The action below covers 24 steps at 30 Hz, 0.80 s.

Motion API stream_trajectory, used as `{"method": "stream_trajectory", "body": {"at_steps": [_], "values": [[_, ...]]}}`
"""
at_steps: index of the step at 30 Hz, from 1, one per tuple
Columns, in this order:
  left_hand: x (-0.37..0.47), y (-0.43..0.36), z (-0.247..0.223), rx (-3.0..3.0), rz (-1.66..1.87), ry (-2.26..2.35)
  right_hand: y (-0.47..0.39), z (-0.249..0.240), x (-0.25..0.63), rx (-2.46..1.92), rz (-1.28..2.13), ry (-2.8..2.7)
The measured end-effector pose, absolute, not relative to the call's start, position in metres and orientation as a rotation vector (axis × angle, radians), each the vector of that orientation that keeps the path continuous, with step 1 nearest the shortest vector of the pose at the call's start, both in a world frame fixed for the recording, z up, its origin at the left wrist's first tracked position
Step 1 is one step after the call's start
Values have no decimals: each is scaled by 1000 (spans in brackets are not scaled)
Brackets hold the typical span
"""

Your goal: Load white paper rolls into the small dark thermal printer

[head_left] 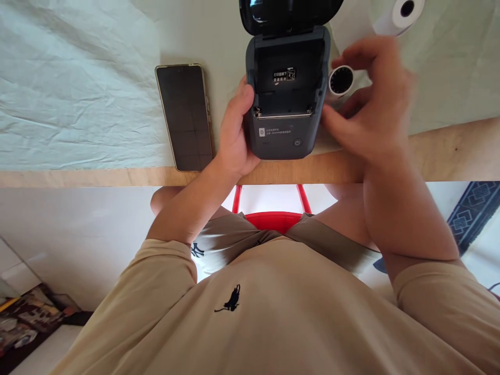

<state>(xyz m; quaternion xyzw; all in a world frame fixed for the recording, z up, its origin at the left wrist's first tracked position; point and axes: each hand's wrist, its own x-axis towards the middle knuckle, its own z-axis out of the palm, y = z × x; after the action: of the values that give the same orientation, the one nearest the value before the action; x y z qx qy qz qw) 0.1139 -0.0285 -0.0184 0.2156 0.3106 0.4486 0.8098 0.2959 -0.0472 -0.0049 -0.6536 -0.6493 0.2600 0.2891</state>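
Note:
A dark grey label printer [279, 136] stands near the table's front edge with its glossy black lid [289, 16] tipped back. Inside the bare compartment is a small sticker with white print. My left hand [236, 133] is closed around the printer's left side, thumb on its edge. Beside its right wall is a small white paper roll [332, 96] with a dark ridged core facing up. My right hand [377, 99], slightly blurred, has its fingers curved apart about that roll. The thumb is close to the printer's side; whether any fingertip touches the roll is unclear.
A smartphone [185, 117] with a dark screen lies left of the printer. Another white paper roll [402, 15] rests at the back right, near a pale strip [353, 21]. Pale green cloth [97, 94] covers the table behind its wooden front edge [97, 178]. Below is a red stool [273, 221].

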Motion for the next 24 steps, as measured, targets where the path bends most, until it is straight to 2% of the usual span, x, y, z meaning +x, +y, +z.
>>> {"method": "stream_trajectory", "body": {"at_steps": [4, 7, 14, 21, 24], "values": [[114, -29, -18, 464, 944, 697, -43, -2, 306, -1572, 401, -1510], [113, -29, -18, 492, 944, 736, -36, -10, 318, -1623, 281, -1469], [110, -28, -19, 564, 903, 831, -25, -16, 322, -1738, 429, -1768], [113, -29, -22, 516, 962, 745, -19, -17, 317, -1747, 413, -1696], [115, -30, -19, 481, 965, 736, -15, -17, 316, -1700, 524, -1469]]}}
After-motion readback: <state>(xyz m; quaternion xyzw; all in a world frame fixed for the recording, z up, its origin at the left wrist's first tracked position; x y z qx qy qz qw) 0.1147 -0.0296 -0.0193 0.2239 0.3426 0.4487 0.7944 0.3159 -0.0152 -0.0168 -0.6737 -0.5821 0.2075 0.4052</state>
